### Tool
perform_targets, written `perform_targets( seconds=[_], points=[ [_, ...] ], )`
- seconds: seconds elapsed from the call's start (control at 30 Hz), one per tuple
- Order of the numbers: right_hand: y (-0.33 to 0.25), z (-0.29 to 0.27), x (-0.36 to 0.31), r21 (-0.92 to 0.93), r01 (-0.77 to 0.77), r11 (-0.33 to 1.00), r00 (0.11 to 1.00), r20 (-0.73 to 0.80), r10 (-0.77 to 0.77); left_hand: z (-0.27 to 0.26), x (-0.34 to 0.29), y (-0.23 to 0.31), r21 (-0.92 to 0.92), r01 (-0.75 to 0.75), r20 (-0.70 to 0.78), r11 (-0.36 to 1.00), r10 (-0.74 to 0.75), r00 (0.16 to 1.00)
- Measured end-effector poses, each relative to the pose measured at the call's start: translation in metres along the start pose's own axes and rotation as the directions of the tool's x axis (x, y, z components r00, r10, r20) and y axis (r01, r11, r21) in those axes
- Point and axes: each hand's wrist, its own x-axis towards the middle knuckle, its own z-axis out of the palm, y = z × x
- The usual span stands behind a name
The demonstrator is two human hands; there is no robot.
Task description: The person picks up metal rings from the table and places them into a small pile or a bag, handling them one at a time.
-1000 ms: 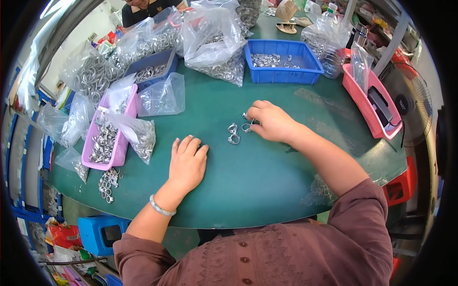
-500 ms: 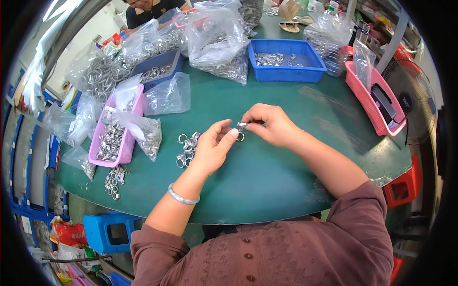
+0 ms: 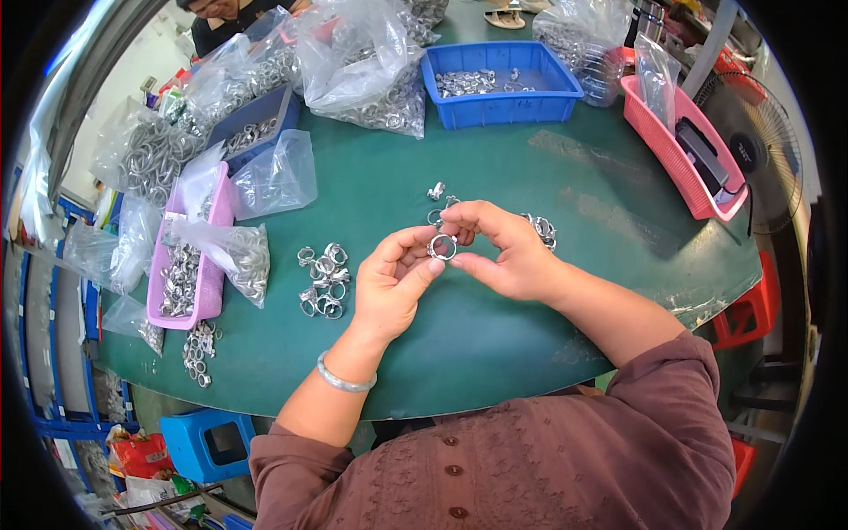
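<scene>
A silver metal ring [image 3: 431, 248] is held between my two hands, its round opening facing up toward me. My left hand [image 3: 389, 287] is closed on its near left side with thumb and fingers. My right hand [image 3: 512, 256] pinches the ring's right side. Just beyond my fingers lie a few loose rings and a small silver piece [image 3: 435, 190]. To the left of my left hand sits a loose cluster of similar rings [image 3: 329, 284]. More rings [image 3: 541, 231] show past my right hand, which partly hides them.
On the left, a pink basket [image 3: 212, 287] holds metal pieces, with clear bags beside it. At the back stand a blue tray [image 3: 508, 113] and a large bag of rings [image 3: 389, 110]. A pink basket [image 3: 649, 146] is at right. Another person [image 3: 225, 31] sits across.
My view has shifted. Earlier my right fingers pinched a small silver part above the left fingertips; now both hands hold a ring turned face-up. Rings around my hands are more exposed.
</scene>
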Motion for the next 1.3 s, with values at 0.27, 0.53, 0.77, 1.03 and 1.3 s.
perform_targets(
  seconds=[0.27, 0.53, 0.77, 1.03, 1.3],
  points=[
    [-0.009, 0.003, 0.000, -0.228, 0.046, 0.973, 0.999, -0.007, -0.049, -0.002, -0.001, -0.004, -0.084, 0.059, 0.012, 0.995, -0.058, 0.998],
    [-0.006, -0.007, 0.009, -0.357, 0.076, 0.931, 0.996, -0.026, -0.091, -0.016, 0.003, 0.005, -0.462, 0.282, 0.025, 0.841, -0.306, 0.952],
    [0.042, -0.027, 0.057, -0.666, -0.036, 0.745, 0.983, 0.109, 0.145, -0.049, 0.007, 0.002, -0.699, 0.249, 0.040, 0.671, -0.311, 0.950],
    [0.042, -0.026, 0.084, -0.609, -0.225, 0.761, 0.880, 0.208, 0.427, -0.031, 0.009, 0.015, -0.372, 0.314, -0.185, 0.873, -0.402, 0.897],
    [-0.004, 0.006, 0.044, 0.167, -0.672, 0.721, 0.737, 0.233, 0.634, -0.015, 0.003, 0.011, -0.214, 0.305, -0.232, 0.928, -0.352, 0.907]
  ],
)
